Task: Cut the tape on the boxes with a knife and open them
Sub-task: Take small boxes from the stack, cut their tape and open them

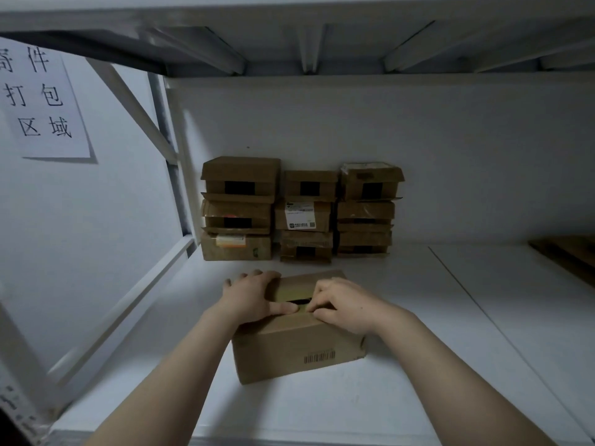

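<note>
Shelf (418,317) white; boxes (302,214) stacked against back wall (450,149).

A paper sign (45,101) on the left wall read "件 打包 区域"; the near box (289,352) bore a barcode (319,357), digits illegible.

The near box (289,349) is seen to be made of matt brown cardboard, as are the stacked boxes (240,201) behind. A white paper label (301,215) is stuck on one. The shelf board (418,317) is finished smooth, matt white; the beams (310,48) are painted metal. The sign (45,101) is plain paper.
</note>
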